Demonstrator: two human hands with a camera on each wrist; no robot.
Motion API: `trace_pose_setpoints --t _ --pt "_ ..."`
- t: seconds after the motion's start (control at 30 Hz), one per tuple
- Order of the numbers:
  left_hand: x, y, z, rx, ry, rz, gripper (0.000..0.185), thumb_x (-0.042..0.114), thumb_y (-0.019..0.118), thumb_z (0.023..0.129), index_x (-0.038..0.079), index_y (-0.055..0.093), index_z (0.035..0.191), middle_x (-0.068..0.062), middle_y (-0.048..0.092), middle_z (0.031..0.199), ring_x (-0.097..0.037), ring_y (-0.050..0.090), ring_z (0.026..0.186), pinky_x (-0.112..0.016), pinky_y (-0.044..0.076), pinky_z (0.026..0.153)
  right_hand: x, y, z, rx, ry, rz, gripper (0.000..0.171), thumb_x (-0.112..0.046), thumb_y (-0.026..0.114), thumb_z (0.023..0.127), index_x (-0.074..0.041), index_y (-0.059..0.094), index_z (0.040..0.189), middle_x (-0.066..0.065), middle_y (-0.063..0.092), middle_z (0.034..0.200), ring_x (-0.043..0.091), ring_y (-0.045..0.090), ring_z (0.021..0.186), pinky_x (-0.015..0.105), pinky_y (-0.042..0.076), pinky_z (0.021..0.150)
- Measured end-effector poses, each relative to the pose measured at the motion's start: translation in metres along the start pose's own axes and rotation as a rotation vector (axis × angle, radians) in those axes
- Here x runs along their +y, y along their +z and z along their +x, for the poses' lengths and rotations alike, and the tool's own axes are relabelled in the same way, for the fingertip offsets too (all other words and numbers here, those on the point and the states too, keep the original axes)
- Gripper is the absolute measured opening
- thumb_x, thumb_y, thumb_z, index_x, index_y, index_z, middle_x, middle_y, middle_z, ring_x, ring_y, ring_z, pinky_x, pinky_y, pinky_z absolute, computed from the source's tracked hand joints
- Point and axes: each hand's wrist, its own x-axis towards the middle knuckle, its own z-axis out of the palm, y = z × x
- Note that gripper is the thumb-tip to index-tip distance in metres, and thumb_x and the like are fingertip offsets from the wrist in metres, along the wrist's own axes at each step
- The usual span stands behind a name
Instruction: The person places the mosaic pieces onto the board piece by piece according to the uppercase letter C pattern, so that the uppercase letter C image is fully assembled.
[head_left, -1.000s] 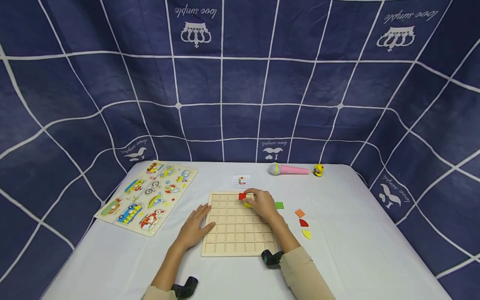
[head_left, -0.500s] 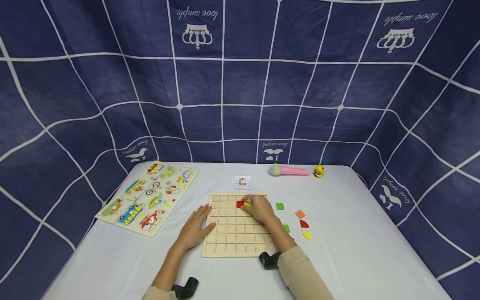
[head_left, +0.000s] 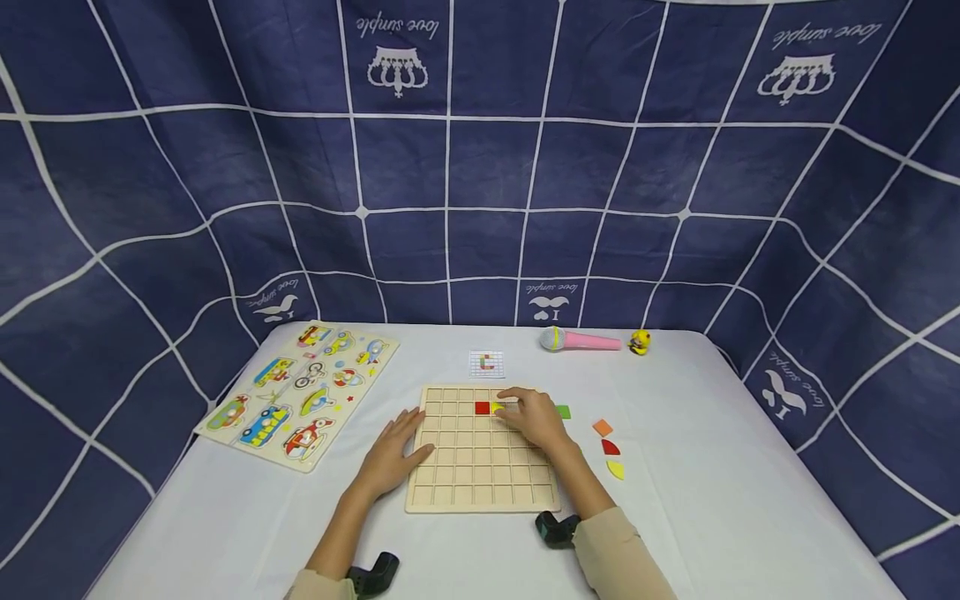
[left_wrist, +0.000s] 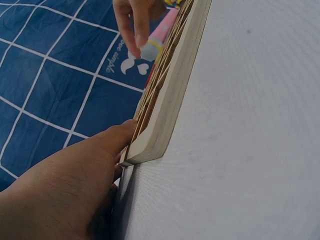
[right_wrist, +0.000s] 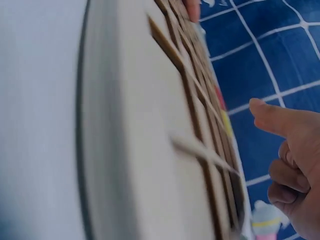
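A wooden grid board (head_left: pixel 472 475) lies in the middle of the white table. In its second row from the far edge sit a red square tile (head_left: pixel 482 408) and, just right of it, a yellow tile (head_left: pixel 497 407), partly covered by fingers. My right hand (head_left: pixel 536 419) hovers over these tiles; the right wrist view shows its thumb extended, the other fingers loosely bent and nothing held. At the board's left edge rests my left hand (head_left: pixel 387 454), fingers long and the thumb (left_wrist: pixel 122 134) laid over the rim. A small printed pattern card (head_left: pixel 487 364) lies beyond the board.
Right of the board lie a green tile (head_left: pixel 564 412), an orange square (head_left: pixel 602 427), a red quarter-round (head_left: pixel 611 447) and a yellow quarter-round (head_left: pixel 616 470). A vehicle puzzle board (head_left: pixel 348 400) is at left. A pink microphone (head_left: pixel 592 342) and yellow figurine (head_left: pixel 640 342) stand at the back.
My right hand brought the red square tile toward me into the second row, beside the yellow tile, let go and shifted right. My left hand has stayed at the board's edge.
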Motion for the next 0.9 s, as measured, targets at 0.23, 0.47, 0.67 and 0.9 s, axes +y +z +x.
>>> trace_pose_setpoints --t 0.23,0.47,0.67,0.9 --pt "-0.002 0.002 0.002 0.008 0.02 0.001 0.061 0.038 0.057 0.086 0.01 0.038 0.137 -0.007 0.03 0.145 -0.024 0.018 0.136 -0.039 0.012 0.112 0.015 -0.043 -0.027 0.075 0.058 0.03 0.024 -0.031 0.069 0.077 -0.02 0.068 0.099 -0.006 0.027 0.049 0.008 0.023 0.045 0.02 0.019 0.039" --pt "-0.002 0.003 0.001 0.021 0.024 0.009 0.062 0.038 0.058 0.085 0.009 0.038 0.136 -0.007 0.031 0.144 -0.025 0.02 0.135 -0.041 0.013 0.112 0.035 -0.082 -0.067 0.121 0.157 0.028 0.029 -0.039 0.068 0.077 -0.019 0.068 0.099 -0.004 0.032 0.051 0.009 0.029 0.045 0.021 0.023 0.04" --pt "-0.002 0.002 -0.001 0.033 0.021 0.02 0.061 0.038 0.058 0.085 0.008 0.04 0.136 -0.008 0.033 0.143 -0.027 0.022 0.135 -0.043 0.016 0.111 0.057 -0.1 -0.097 0.156 0.206 -0.048 0.027 -0.034 0.071 0.075 -0.02 0.068 0.098 -0.003 0.033 0.05 0.009 0.027 0.044 0.022 0.024 0.038" --pt "-0.002 0.001 0.001 0.026 0.025 0.01 0.061 0.037 0.058 0.086 0.008 0.039 0.136 -0.008 0.032 0.144 -0.026 0.02 0.135 -0.041 0.014 0.112 0.083 -0.116 -0.122 0.09 0.223 -0.055 0.023 -0.03 0.072 0.075 -0.022 0.069 0.097 -0.006 0.029 0.049 0.006 0.022 0.045 0.022 0.024 0.037"
